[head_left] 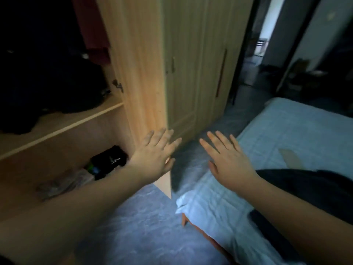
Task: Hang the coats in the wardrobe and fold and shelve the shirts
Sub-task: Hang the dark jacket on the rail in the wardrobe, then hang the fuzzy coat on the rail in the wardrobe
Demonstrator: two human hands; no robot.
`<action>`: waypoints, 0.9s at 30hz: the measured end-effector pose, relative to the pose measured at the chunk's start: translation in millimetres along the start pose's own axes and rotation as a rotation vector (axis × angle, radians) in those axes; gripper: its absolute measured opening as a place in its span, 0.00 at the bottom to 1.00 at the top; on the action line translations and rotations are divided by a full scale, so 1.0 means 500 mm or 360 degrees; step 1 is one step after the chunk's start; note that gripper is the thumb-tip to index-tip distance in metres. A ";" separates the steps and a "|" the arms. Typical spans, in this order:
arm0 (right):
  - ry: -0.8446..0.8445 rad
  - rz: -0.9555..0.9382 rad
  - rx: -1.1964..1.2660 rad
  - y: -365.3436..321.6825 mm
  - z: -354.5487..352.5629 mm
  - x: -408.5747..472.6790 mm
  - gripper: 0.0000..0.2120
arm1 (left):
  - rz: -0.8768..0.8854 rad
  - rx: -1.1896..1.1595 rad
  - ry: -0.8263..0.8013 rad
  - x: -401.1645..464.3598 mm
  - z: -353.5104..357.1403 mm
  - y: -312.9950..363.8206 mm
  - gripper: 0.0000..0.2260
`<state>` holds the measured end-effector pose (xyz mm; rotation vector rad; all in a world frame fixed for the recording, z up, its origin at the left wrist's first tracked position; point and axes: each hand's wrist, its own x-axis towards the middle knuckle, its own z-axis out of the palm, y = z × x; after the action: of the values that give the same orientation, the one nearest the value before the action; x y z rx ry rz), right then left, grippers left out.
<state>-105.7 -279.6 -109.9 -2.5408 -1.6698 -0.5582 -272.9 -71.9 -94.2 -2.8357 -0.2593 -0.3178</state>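
Dim room, motion blur, bright doorway (267, 25)

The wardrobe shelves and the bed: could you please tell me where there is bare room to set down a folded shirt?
The light wooden upper shelf is bare along its front right, beside the heap of dark clothes. The lower compartment is crowded by a black bundle and a crumpled pale bag. The pale blue bedspread is bare beyond the right hand, above the black garment.
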 end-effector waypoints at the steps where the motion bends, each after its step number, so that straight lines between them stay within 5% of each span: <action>1: -0.0009 0.0078 -0.0011 0.043 0.003 -0.050 0.32 | 0.0094 -0.0031 0.0019 0.034 0.000 0.052 0.27; 7: -0.0166 0.0533 -0.0058 0.281 0.015 -0.332 0.33 | 0.0532 -0.0194 0.0079 0.235 0.021 0.378 0.27; 17: -0.0486 0.1028 -0.0034 0.669 0.067 -0.700 0.32 | 0.0850 -0.0471 -0.0124 0.472 0.104 0.930 0.27; 27: -0.0899 0.1205 0.0099 0.845 0.236 -0.871 0.33 | 0.0789 -0.0595 -0.0467 0.548 0.251 1.117 0.27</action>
<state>152.0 -809.9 -296.0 -3.1365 -0.6204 0.2832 129.1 -523.8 -285.8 -3.1704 0.4961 0.1758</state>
